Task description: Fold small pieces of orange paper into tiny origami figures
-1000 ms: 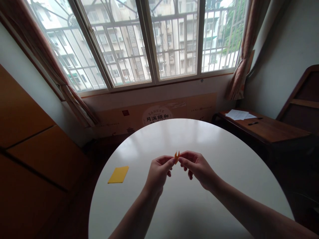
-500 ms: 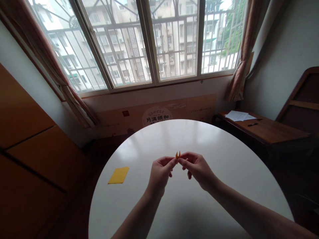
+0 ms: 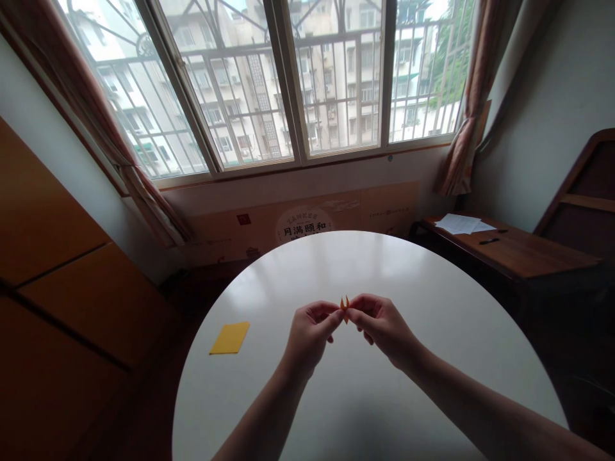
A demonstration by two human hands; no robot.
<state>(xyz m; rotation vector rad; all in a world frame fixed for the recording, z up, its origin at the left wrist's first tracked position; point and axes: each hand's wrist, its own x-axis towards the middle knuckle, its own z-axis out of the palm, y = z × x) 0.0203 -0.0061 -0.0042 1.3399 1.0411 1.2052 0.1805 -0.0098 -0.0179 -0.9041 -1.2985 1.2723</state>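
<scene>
A small folded piece of yellow-orange paper (image 3: pixel 344 309) is pinched between my two hands above the white round table (image 3: pixel 413 384). Two narrow points of it stick up, and a lower tip shows beneath the fingers. My left hand (image 3: pixel 312 330) grips its left side between thumb and forefinger. On the right side, my right hand (image 3: pixel 382 323) holds it the same way. The fingertips cover part of the paper. To the left of my left hand lie square yellow paper sheets (image 3: pixel 230 338), flat on the table.
A wooden side table (image 3: pixel 542 253) at the right holds white papers (image 3: pixel 461 223) and a dark pen (image 3: pixel 489 241). Behind it leans a wooden chair back (image 3: pixel 583 186). Wooden cabinets (image 3: pixel 72 320) stand at left; a barred window (image 3: pixel 331 89) is ahead.
The fingertips have shifted slightly on the folded paper. Its two upper points now stand closer together, and a lower tip has come into sight between my hands.
</scene>
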